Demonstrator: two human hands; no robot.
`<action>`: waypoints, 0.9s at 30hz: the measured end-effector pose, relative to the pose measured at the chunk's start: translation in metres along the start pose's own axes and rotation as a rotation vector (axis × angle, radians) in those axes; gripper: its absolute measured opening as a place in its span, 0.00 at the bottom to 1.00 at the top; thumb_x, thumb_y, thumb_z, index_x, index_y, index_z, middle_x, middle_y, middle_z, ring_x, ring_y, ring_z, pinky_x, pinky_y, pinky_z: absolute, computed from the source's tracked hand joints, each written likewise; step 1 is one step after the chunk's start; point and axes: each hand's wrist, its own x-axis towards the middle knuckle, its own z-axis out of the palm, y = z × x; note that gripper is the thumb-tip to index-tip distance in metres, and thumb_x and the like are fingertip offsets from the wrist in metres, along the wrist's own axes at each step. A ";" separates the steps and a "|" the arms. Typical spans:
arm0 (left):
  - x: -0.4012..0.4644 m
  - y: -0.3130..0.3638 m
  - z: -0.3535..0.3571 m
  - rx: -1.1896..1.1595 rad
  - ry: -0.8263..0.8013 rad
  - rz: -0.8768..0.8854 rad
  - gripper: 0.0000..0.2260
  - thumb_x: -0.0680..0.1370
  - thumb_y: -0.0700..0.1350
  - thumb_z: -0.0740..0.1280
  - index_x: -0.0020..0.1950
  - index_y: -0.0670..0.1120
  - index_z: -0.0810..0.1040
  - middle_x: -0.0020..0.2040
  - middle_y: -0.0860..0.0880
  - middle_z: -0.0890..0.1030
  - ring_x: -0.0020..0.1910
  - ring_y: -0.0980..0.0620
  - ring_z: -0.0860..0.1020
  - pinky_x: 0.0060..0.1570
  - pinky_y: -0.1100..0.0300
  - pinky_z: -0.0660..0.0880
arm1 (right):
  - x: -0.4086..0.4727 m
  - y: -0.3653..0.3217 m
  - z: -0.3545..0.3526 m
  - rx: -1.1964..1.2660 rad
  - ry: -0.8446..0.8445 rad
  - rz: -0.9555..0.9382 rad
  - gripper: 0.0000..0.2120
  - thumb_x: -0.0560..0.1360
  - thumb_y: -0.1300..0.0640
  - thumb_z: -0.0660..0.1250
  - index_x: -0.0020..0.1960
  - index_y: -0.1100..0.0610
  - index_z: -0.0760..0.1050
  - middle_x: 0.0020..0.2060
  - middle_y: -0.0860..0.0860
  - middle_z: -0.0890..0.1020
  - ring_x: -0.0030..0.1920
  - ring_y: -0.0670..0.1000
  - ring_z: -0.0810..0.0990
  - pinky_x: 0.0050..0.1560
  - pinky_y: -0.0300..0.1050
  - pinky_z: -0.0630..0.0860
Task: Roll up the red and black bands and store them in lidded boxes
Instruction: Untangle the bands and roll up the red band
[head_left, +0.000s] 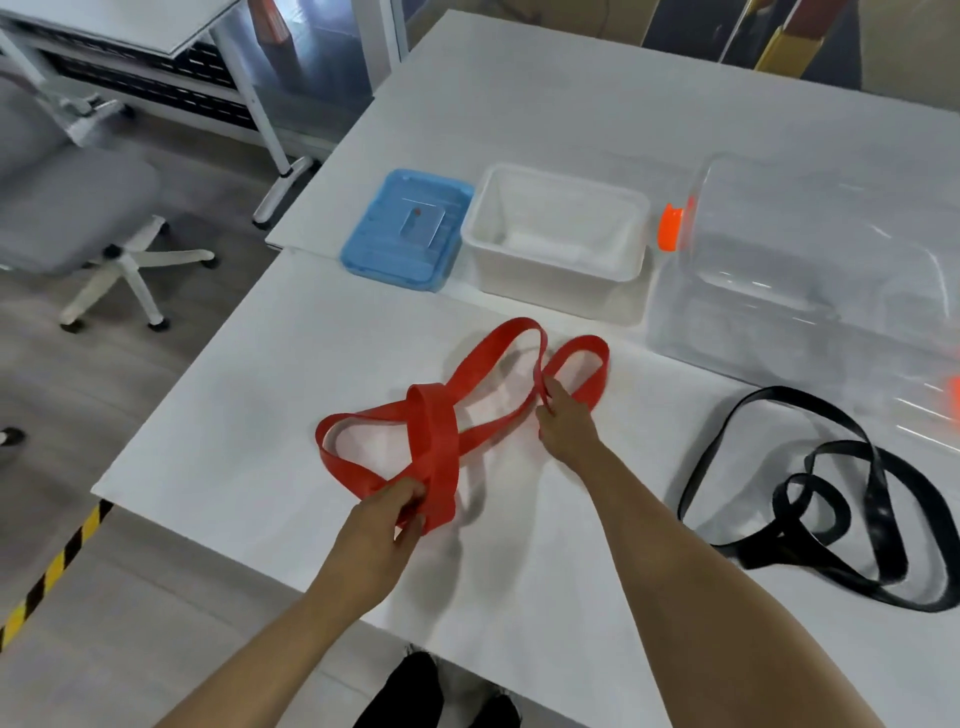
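Observation:
A long red band (436, 447) lies in loose loops across the middle of the white table (260, 395). My left hand (384, 519) grips its near folded part at the front. My right hand (563, 415) pinches the band farther back, where two loops meet. A black band (826, 499) lies tangled on the table to the right, untouched. Behind the red band stands an open white box (556, 234), with its blue lid (405, 228) lying flat to its left. A clear box (800, 291) with an orange latch (670, 226) stands at the back right, its clear lid raised.
The table's left edge drops to a floor with yellow-black tape (52, 571). A grey office chair (78, 208) stands to the left, and another white table (130, 26) is behind it. My dark shoes (415, 686) show below the front edge.

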 end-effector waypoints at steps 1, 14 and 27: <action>0.001 0.000 -0.002 -0.001 0.004 -0.002 0.09 0.79 0.37 0.68 0.51 0.51 0.76 0.43 0.57 0.80 0.42 0.54 0.80 0.46 0.54 0.80 | 0.002 -0.004 0.000 -0.045 0.002 -0.031 0.26 0.84 0.53 0.55 0.82 0.44 0.60 0.70 0.57 0.78 0.65 0.70 0.77 0.68 0.65 0.74; 0.015 0.027 -0.015 -0.060 -0.015 -0.081 0.08 0.81 0.39 0.66 0.49 0.53 0.74 0.41 0.57 0.78 0.39 0.58 0.77 0.38 0.71 0.72 | -0.074 -0.011 -0.020 0.049 0.243 0.072 0.26 0.82 0.54 0.64 0.79 0.49 0.65 0.65 0.52 0.78 0.63 0.55 0.78 0.62 0.53 0.76; 0.001 0.074 -0.008 -0.184 -0.106 -0.067 0.09 0.81 0.38 0.65 0.53 0.53 0.79 0.48 0.55 0.83 0.47 0.59 0.81 0.47 0.70 0.73 | -0.191 -0.004 0.006 0.306 0.063 0.068 0.22 0.80 0.56 0.71 0.72 0.44 0.73 0.58 0.44 0.80 0.59 0.44 0.80 0.48 0.36 0.77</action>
